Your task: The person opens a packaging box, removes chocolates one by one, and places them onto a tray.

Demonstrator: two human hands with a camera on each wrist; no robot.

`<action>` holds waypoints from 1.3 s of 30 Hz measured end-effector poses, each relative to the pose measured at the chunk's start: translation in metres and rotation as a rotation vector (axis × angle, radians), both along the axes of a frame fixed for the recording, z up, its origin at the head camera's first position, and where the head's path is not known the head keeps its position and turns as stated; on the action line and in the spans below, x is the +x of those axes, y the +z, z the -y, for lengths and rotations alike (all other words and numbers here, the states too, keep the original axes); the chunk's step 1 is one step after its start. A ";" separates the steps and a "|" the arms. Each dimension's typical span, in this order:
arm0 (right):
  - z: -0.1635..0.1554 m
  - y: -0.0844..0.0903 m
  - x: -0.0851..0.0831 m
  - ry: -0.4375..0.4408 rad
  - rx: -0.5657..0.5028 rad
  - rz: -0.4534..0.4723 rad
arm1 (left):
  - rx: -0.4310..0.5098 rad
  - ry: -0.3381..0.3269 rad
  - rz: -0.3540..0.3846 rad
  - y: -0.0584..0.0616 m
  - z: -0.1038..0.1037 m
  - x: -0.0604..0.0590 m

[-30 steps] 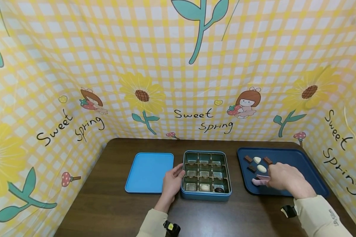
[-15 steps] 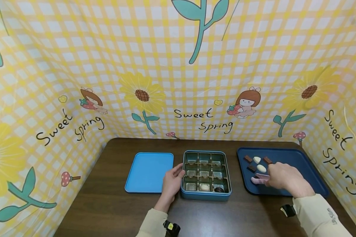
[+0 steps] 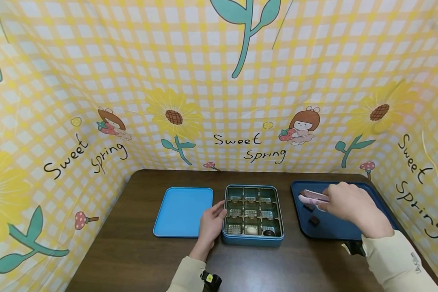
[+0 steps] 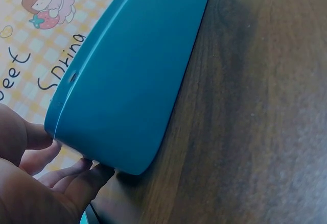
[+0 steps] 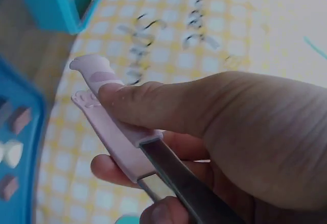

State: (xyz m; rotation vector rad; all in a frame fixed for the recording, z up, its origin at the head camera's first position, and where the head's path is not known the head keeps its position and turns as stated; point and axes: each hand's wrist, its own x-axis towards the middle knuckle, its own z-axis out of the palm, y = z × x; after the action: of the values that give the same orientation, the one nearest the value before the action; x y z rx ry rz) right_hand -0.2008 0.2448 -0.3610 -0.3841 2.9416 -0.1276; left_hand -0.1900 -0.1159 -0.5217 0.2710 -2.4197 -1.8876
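Note:
My right hand (image 3: 354,207) grips a pair of pink tongs (image 3: 314,197) with paw-shaped tips above the dark blue tray (image 3: 336,229). In the right wrist view, the tips of the tongs (image 5: 94,81) stand slightly apart, and I see nothing between them. Below, a dark chocolate (image 3: 314,220) lies on the tray; other pieces are partly hidden by the tongs and hand. My left hand (image 3: 211,225) touches the left side of a blue box (image 3: 253,242) with thumb and fingertips, fingers mostly straight. A white chocolate (image 3: 251,230) and a dark round one (image 3: 269,233) sit in its front compartments.
A light blue lid (image 3: 182,213) lies flat on the brown table (image 3: 138,259), left of the box. Behind and at both sides hangs a yellow checked cloth (image 3: 241,105). More chocolates, such as a white one (image 5: 13,152), show on the tray in the right wrist view.
My right hand has lifted the tongs up and toward the tray's far left, uncovering a dark chocolate. The left hand and the box stay where they were.

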 end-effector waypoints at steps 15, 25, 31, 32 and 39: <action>0.082 0.005 0.014 0.209 -0.040 -0.086 | -0.006 -0.008 -0.005 0.000 0.000 0.001; 0.117 -0.020 0.020 0.310 0.024 -0.078 | -0.015 -0.008 -0.002 -0.001 0.000 0.002; 0.127 -0.028 0.024 0.336 0.083 -0.071 | -0.010 -0.012 0.006 -0.001 0.001 0.001; 0.129 -0.029 0.024 0.336 0.095 -0.072 | -0.009 -0.014 0.005 -0.001 0.001 0.001; 0.135 -0.041 0.021 0.358 0.145 -0.102 | -0.013 -0.015 -0.005 0.000 0.001 0.002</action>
State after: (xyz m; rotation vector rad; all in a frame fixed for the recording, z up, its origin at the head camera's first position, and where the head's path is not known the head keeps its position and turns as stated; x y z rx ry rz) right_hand -0.1794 0.1095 -0.4017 -0.9061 2.8970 0.1549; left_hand -0.1884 -0.1164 -0.5215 0.2477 -2.4365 -1.8752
